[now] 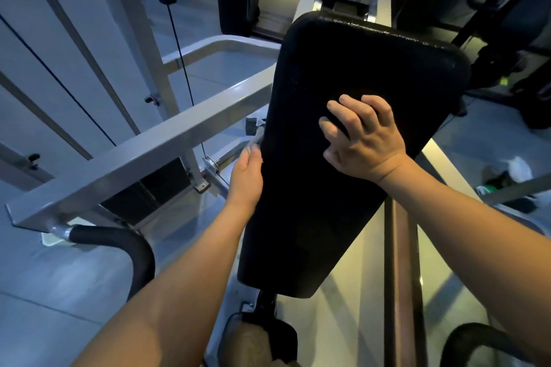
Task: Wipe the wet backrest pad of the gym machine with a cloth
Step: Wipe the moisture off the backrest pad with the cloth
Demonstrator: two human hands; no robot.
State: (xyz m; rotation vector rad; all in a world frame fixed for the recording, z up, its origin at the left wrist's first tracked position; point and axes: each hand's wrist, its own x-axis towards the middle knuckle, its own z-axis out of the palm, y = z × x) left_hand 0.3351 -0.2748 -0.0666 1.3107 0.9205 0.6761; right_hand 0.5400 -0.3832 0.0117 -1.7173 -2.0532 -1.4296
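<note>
Wiping stroke, I reckon: my right hand (362,143) presses curled fingers (351,110) on the backrest pad (357,62), any cloth hidden, left hand (246,176) at its edge, fingers unseen; next, sweep downward.

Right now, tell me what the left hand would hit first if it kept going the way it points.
Probably the blurred grey thing just past the left hand's thumb, beside the black pad's edge; what it is, I cannot tell. Beyond it lies the grey frame bar, though depth is unclear.
</note>
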